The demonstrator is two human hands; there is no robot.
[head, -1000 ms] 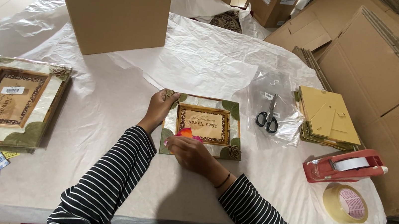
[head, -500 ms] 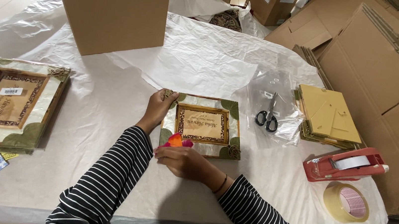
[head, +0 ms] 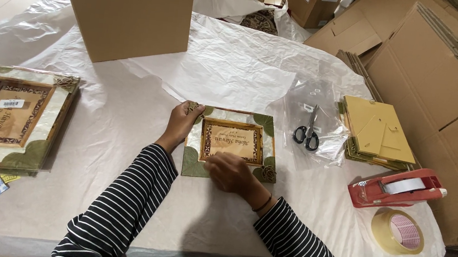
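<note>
The right hand [head: 233, 173] has slid back toward the near edge of the tabletop [head: 127, 111] — a second ago it lay higher on the small picture frame [head: 231, 144], and half a second ago a bit of red-orange showed just beside its fingers; that colour is now out of sight, so I cannot tell whether the hand holds anything. The left hand [head: 182, 122] has hardly moved and still rests at the frame's far-left corner. The frame itself lies as before, flat, about midway along the tabletop and closer to its near edge.

Now the left hand's fingers curl loosely over that corner, pressing rather than gripping, while the right hand lies palm down with fingers close together on the frame's near border.

To do this well, it seems best to keep the left hand steady as an anchor so the frame does not skate on the crinkled white paper, and to work the right hand with light, even pressure along the border — the leaf-shaped corner trim looks easy to snag.

Toward the right edge lie black-handled scissors [head: 306, 134] on a clear bag, a yellow stack of backing boards [head: 378, 131], a red tape dispenser [head: 397, 188] and a tape roll [head: 398, 231]. A larger frame [head: 9, 118] sits at the left edge, a tall cardboard box [head: 128, 8] at the far side.
</note>
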